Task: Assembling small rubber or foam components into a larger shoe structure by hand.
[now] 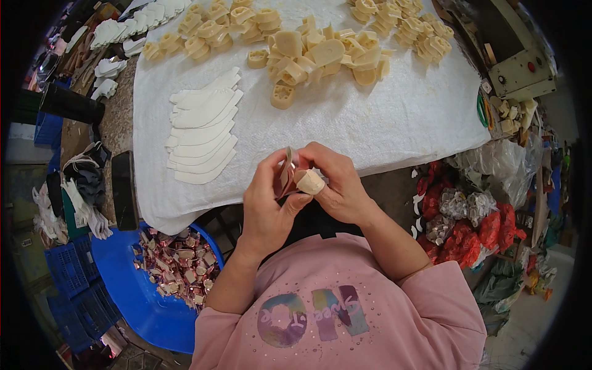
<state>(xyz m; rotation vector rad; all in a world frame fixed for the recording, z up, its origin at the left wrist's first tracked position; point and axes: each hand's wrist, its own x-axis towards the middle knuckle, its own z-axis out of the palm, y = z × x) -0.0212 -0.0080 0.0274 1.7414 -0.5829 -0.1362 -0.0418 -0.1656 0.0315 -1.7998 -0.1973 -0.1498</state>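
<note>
Close together over the table's near edge, my two hands work on one small shoe heel [309, 182] with a cream-coloured end. A shiny pink covering piece [286, 174] stands up along its left side. My left hand [265, 200] is closed, its fingers and thumb pinching the pink covering. With curled fingers and thumb, my right hand [343, 186] grips the heel from the right. Fingers hide part of the heel, so how far the covering goes round it I cannot tell. Just beyond my left hand lie white curved strips [203, 135], overlapping in a column.
Bare cream heels [327, 52] lie heaped at the far side of the white-covered table [394, 117]. A blue tub [123, 271] of pink-covered heels [179, 265] stands at lower left. A dark cylinder [73, 103] sits left; red bags [490, 229] lie right.
</note>
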